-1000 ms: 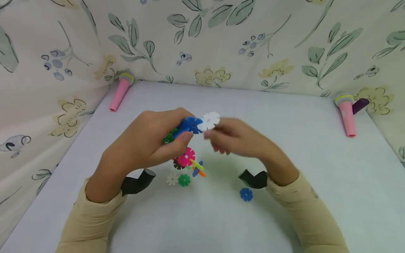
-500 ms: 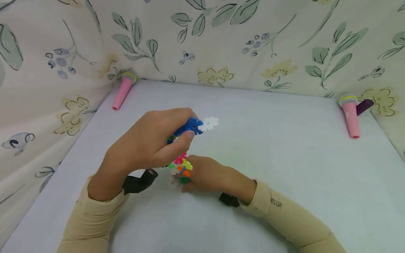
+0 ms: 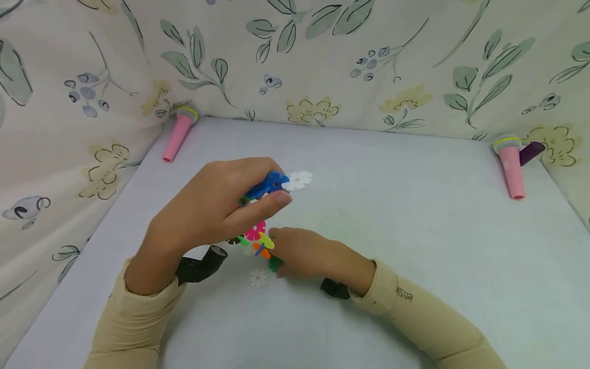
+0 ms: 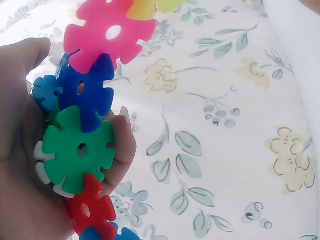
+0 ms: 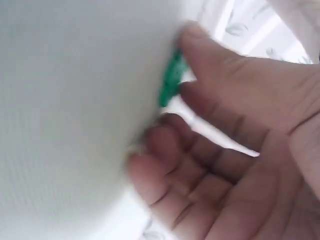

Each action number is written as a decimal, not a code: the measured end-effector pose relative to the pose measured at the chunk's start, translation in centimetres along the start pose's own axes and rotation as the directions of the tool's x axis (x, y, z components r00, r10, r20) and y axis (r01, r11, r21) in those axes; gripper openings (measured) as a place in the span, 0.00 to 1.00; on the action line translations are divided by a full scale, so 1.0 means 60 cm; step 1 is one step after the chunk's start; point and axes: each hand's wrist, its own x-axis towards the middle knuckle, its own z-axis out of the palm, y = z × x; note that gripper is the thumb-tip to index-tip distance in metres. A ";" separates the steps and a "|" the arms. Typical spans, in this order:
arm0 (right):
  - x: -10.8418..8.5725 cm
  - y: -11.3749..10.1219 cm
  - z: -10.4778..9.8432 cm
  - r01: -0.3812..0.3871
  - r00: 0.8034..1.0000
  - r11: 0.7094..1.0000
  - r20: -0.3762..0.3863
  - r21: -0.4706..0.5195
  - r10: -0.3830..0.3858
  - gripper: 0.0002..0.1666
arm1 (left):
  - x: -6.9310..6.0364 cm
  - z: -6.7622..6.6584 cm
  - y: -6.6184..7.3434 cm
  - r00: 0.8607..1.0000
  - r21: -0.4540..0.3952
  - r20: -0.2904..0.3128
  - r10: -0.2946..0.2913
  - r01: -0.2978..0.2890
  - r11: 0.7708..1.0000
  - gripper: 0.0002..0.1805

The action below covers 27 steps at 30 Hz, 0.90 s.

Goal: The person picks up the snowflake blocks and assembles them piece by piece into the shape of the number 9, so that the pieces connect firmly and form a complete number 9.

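Note:
My left hand (image 3: 216,200) grips a linked chain of notched plastic snowflake discs above the table. Blue discs (image 3: 273,184) show between thumb and fingers, and a white disc (image 3: 300,180) sticks out at the far end. Below the hand hang a pink disc (image 3: 255,230), a yellow disc (image 3: 266,241) and an orange disc (image 3: 261,250). In the left wrist view, a green disc (image 4: 80,155) and a red disc (image 4: 93,210) lie against the palm. Low at the table, my right hand (image 3: 306,251) pinches a green disc (image 5: 173,77) between thumb and forefinger.
One loose white disc (image 3: 257,278) lies flat on the white table (image 3: 392,205). Pink toy microphones stand at the back corners, one left (image 3: 178,133) and one right (image 3: 510,166). A floral cloth (image 3: 313,61) hangs behind. Black wrist mounts (image 3: 203,264) jut below the sleeves.
My right hand has left the white disc on the chain and moved down to the loose discs, where it takes the green one. The loose white disc has slid slightly nearer. The left hand stays put.

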 end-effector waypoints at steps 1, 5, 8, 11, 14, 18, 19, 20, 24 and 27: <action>-0.002 0.005 -0.003 -0.024 1.000 1.000 0.017 0.003 0.024 0.17 | 0.000 0.000 -0.001 1.000 -0.001 -0.003 0.003 -0.003 1.000 0.10; -0.017 0.033 -0.026 -0.068 0.997 0.995 0.044 0.075 0.065 0.15 | -0.002 0.000 -0.003 1.000 0.010 -0.015 0.016 -0.016 1.000 0.11; -0.047 0.055 -0.067 -0.016 0.997 0.981 -0.075 0.193 0.031 0.11 | -0.003 -0.002 -0.005 1.000 0.040 -0.021 0.009 -0.008 0.999 0.11; -0.090 0.069 -0.114 0.170 0.926 0.940 -0.375 0.295 -0.050 0.06 | -0.003 -0.006 -0.006 1.000 0.065 -0.004 -0.028 0.028 0.997 0.10; -0.130 0.071 -0.144 0.369 0.750 0.896 -0.648 0.247 -0.130 0.12 | -0.001 -0.006 -0.005 0.995 0.068 0.038 -0.088 0.085 0.994 0.11; -0.156 0.059 -0.159 0.470 0.612 0.868 -0.767 0.158 -0.191 0.19 | 0.003 -0.001 -0.004 0.986 0.071 0.094 -0.135 0.128 0.989 0.14; -0.159 0.055 -0.160 0.477 0.602 0.866 -0.773 0.148 -0.200 0.19 | 0.003 0.000 -0.003 0.985 0.072 0.102 -0.136 0.129 0.989 0.14; -0.161 0.052 -0.161 0.483 0.598 0.864 -0.775 0.143 -0.206 0.19 | 0.003 0.002 -0.003 0.986 0.075 0.106 -0.132 0.124 0.989 0.14; -0.165 0.045 -0.161 0.470 0.602 0.875 -0.767 0.117 -0.221 0.17 | 0.002 0.009 -0.002 0.985 0.086 0.124 -0.121 0.111 0.990 0.14; -0.167 0.044 -0.160 0.444 0.615 0.891 -0.756 0.094 -0.226 0.16 | 0.001 0.013 -0.002 0.983 0.092 0.146 -0.108 0.095 0.991 0.13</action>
